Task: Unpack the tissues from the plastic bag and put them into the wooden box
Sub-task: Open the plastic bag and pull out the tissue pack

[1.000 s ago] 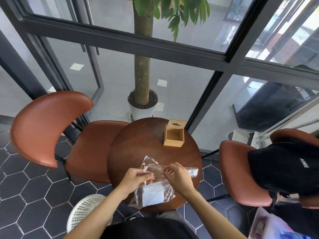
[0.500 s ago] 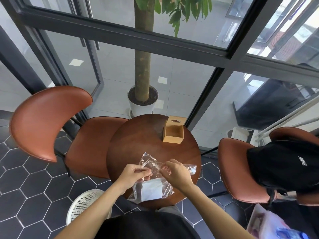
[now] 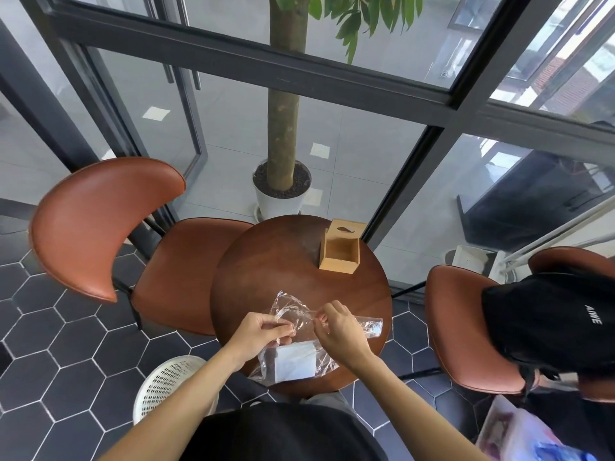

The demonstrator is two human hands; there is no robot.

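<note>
A clear plastic bag (image 3: 291, 312) lies at the near edge of the round wooden table (image 3: 266, 261), with a white stack of tissues (image 3: 295, 361) inside it. My left hand (image 3: 259, 331) pinches the bag's upper edge on the left. My right hand (image 3: 339, 331) pinches the same edge on the right, and the two hands are a little apart. The wooden box (image 3: 340, 252) stands open and empty at the far right of the table, its lid with an oval slot leaning behind it.
Brown leather chairs stand left (image 3: 100, 221) and right (image 3: 466, 327) of the table; a black garment (image 3: 549, 321) hangs over the right one. A white perforated basket (image 3: 169, 384) sits on the floor at my left. A potted tree (image 3: 283, 188) stands behind the glass.
Both hands keep their pinch on the bag's top edge and have drawn slightly apart. The bag's upper flap has shifted a little. The box has not moved.
</note>
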